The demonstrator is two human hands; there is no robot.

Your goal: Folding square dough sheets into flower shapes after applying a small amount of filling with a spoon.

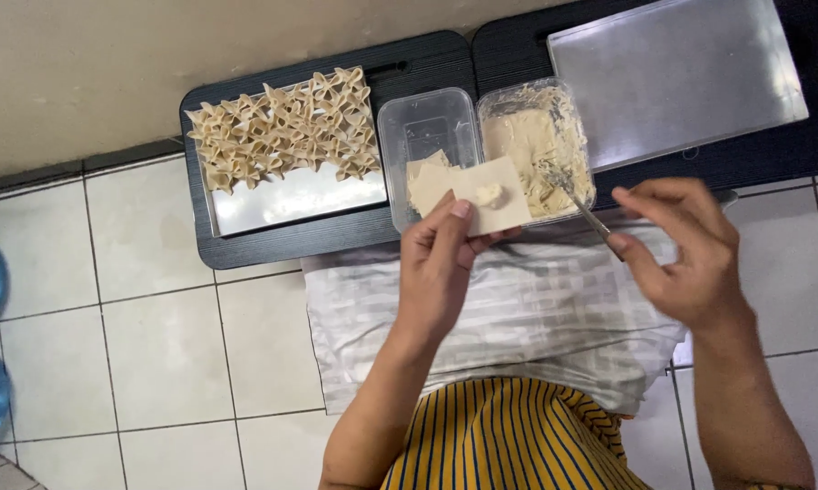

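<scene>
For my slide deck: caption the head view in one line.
Left hand holds a filled dumpling wrapper; right hand holds a spoon over the filling tub.

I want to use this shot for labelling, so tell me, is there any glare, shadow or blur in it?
Head view: evenly lit and mostly sharp; soft glare on the empty metal tray; the right hand and its spoon look slightly smeared; the left hand and its wrapper are crisp; faint shadows only; tile lines bend a little near the edges.
</scene>
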